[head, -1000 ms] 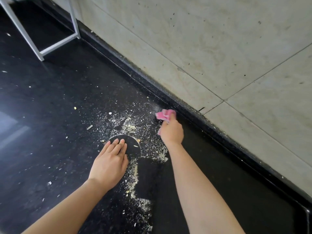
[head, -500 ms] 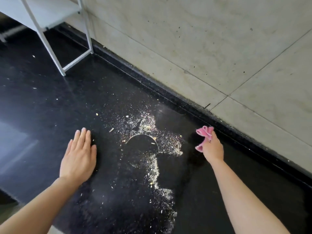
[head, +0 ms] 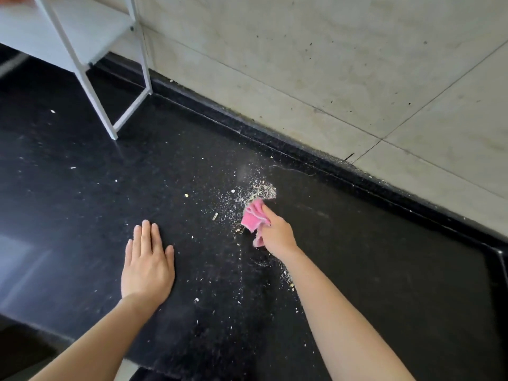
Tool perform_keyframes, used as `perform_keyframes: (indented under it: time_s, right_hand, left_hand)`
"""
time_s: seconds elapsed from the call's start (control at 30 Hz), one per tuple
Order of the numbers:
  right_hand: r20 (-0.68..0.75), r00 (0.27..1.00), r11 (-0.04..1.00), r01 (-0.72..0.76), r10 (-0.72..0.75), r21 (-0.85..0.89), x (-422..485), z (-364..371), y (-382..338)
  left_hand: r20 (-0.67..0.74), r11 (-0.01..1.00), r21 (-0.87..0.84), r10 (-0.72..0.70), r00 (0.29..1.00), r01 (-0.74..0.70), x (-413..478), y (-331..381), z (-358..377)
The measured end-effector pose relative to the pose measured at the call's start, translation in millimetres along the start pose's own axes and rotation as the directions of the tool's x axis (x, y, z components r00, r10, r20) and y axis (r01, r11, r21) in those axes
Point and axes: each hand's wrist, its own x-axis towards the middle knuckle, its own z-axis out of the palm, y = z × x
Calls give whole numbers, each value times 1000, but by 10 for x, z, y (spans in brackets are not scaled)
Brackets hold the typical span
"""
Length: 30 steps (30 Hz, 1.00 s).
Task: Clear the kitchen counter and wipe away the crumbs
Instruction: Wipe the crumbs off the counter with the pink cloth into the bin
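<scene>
Black speckled counter (head: 384, 270), seen from the head view looking down. Right hand (head: 277, 235) at centre, its fingers (head: 268, 211) curled round a bunched pink cloth (head: 254, 217); the cloth sticks out on the far-left side of the hand, and a bit of it hangs out on the near side below the palm. Cloth looks pressed on the counter, contact underneath hidden by the hand. Crumbs (head: 258, 189): densest pale patch just beyond the cloth on its far side, touching or almost touching the cloth edge. Finer dust spreads left of the cloth, with a few bigger flakes near it. A thin trail of crumbs runs toward the near edge along the left side of the right forearm, and scattered specks lie farther left. Left hand (head: 147, 266) lies flat on the counter, left of the cloth and well apart from it, palm down, fingers (head: 145, 232) straight and close together, thumb alongside, holding nothing; only a few specks around it. White metal rack (head: 110, 116) stands on the counter at far left, its leg end resting on the surface and its shelf board partly in frame. Beige tiled wall (head: 330, 64) runs along the far side with dark spots on it and grout lines visible. A raised black ledge (head: 302, 152) sits between counter and wall, with some dust along it. The counter's near edge shows at bottom left.
</scene>
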Motion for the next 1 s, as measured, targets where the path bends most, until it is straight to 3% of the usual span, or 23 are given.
perform_keyframes:
  time_s: [0.07,0.23,0.33,0.43,0.53,0.67,0.7,0.8,0.93,1.0]
  right_hand:
    - [17,1000,991,21,-23,132,-63,55,-81]
    - [-221,969,961,-49,111,271,-183,-398,248]
    - [-336,883,929,-240,329,281,-240,-798,604]
    - [-335,810,876,-447,482,181,-306,-845,829]
    - [-359,857,922,-385,370,30,-386,-493,761]
    - [-227,963,954,-195,142,-229,-482,86,434]
    - [-173,977,966,-157,122,-206,-517,192,334]
    - [-1,994,991,-107,107,85,-629,363,94]
    - [-105,994,974,-13,38,226,-756,167,167]
    - [-159,985,948,-20,74,319,-877,-64,352]
  left_hand:
    - [1,1000,6,15,1000,-15,0,-18,-7]
    - [-6,998,21,56,998,-56,-2,-39,-15]
    - [-15,997,20,77,997,-77,12,-48,1]
    - [-17,997,14,74,997,-74,29,-54,29]
    - [-9,996,17,84,996,-84,41,-68,45]
    - [22,997,15,79,997,-79,46,-75,19]
    - [26,996,20,82,996,-82,42,-73,7]
    - [42,996,44,73,996,-75,55,-68,-41]
    - [69,995,61,70,995,-74,7,-97,-113]
    - [93,995,56,79,992,-85,-115,-134,-130]
